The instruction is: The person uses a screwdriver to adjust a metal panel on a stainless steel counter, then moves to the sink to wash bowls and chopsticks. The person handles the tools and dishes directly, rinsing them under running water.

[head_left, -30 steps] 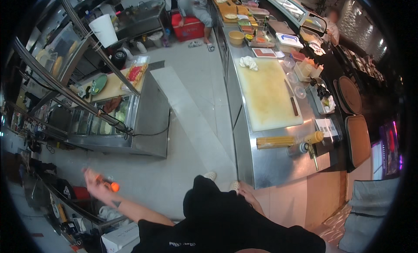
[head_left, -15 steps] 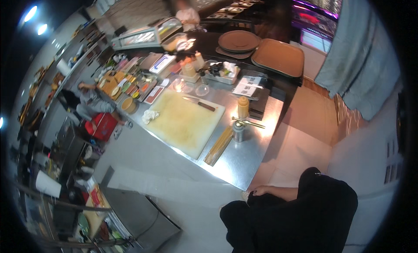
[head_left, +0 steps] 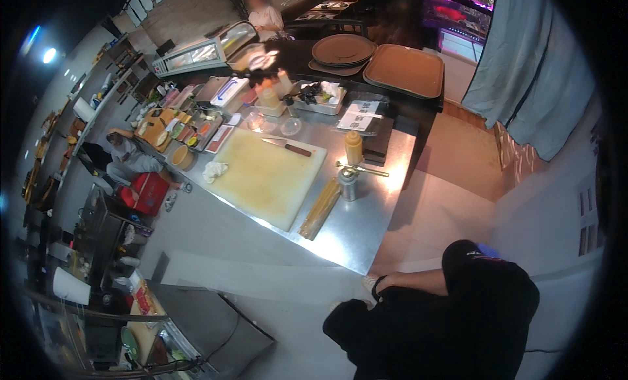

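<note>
A bare forearm, which looks like my right, comes out of dark clothing [head_left: 451,327] at the lower right and reaches left. Its end, my right hand [head_left: 387,284], is low beside the near corner of the steel worktable [head_left: 353,252]. A dark band or strap-like shape crosses there, next to a pale shoe [head_left: 368,284]. The fingers are too small and dim to read. My left hand does not show. Nearest on the table are a gas torch [head_left: 348,183] with a brass nozzle, a rolled bamboo mat [head_left: 319,210] and a yellow squeeze bottle [head_left: 353,147].
A knife [head_left: 288,147] lies on a large cutting board [head_left: 268,177], with a crumpled white cloth [head_left: 214,172] at its left edge. Brown trays [head_left: 405,69] sit behind. One person [head_left: 131,159] is by a red box [head_left: 147,191]; another [head_left: 265,17] is beyond the counter.
The view has shifted, so the table and its things appear a little further left and higher. A dark band now shows at the hand's end, and a blue patch beside the dark clothing.
</note>
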A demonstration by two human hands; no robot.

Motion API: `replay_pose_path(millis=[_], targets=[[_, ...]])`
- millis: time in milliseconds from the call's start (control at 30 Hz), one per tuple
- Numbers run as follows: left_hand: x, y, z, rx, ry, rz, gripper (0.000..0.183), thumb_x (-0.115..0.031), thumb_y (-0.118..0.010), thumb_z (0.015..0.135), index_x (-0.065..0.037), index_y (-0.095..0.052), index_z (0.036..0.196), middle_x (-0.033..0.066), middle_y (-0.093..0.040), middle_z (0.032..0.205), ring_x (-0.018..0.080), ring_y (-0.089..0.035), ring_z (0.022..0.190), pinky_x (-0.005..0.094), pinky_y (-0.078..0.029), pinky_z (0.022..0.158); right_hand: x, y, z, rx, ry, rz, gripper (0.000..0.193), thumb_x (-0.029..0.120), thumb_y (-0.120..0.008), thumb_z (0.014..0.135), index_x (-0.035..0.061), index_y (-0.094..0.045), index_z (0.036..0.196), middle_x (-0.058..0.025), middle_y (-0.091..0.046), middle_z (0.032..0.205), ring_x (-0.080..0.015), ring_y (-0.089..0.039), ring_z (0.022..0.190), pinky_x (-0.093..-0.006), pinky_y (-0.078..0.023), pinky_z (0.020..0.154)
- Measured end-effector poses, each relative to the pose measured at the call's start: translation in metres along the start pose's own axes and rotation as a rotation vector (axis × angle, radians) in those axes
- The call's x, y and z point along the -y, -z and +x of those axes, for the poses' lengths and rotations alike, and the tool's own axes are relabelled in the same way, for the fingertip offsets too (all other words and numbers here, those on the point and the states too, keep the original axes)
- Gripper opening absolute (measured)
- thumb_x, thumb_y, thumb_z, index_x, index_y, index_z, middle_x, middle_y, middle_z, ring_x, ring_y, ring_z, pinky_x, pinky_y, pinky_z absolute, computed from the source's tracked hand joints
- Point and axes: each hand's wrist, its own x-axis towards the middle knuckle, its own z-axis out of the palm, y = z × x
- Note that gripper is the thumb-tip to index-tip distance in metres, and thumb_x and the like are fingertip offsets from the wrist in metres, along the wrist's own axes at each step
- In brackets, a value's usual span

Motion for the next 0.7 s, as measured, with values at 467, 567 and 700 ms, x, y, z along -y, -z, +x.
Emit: replay_pose_path(millis=[467, 567, 700], targets=[[-0.046, 0.216, -0.040, -0.610, 0.002, -0.673, 0.047, -0.031, -0.051, 0.099, -0.023, -0.020, 0.066, -0.0091, -0.011, 0.054, 0.0053, -0.012, 0.044, 0.0286, -0.014, 0.040, 0.506, 0.051, -0.017, 0.322, 0.377, 0.364, 0.052, 0.050, -0.040, 0.106, 0.0040, -0.062, 0.115, -0.0105, -0.065, 0.085, -0.0227, -0.062, 0.073, -0.0374, -0.051, 0.071], [-0.065, 0.291, -0.050, -0.866, -0.299, -0.670, 0.029, -0.034, -0.051, 0.103, -0.016, -0.047, 0.080, -0.0078, -0.029, 0.061, 0.0052, -0.016, 0.044, 0.0263, -0.012, 0.038, 0.564, -0.007, -0.025, 0.374, 0.395, 0.238, 0.050, 0.045, -0.038, 0.108, 0.0023, -0.063, 0.103, -0.0041, -0.059, 0.075, -0.0150, -0.056, 0.065, -0.0312, -0.048, 0.063], [-0.122, 0.358, -0.069, -0.962, -0.375, -0.720, 0.023, -0.033, -0.050, 0.104, -0.013, -0.053, 0.093, -0.0069, -0.037, 0.065, 0.0041, -0.020, 0.044, 0.0237, -0.014, 0.038, 0.654, -0.076, 0.010, 0.312, 0.617, 0.277, 0.045, 0.043, -0.041, 0.108, 0.0026, -0.062, 0.106, -0.0033, -0.056, 0.073, -0.0142, -0.055, 0.067, -0.0321, -0.045, 0.061]])
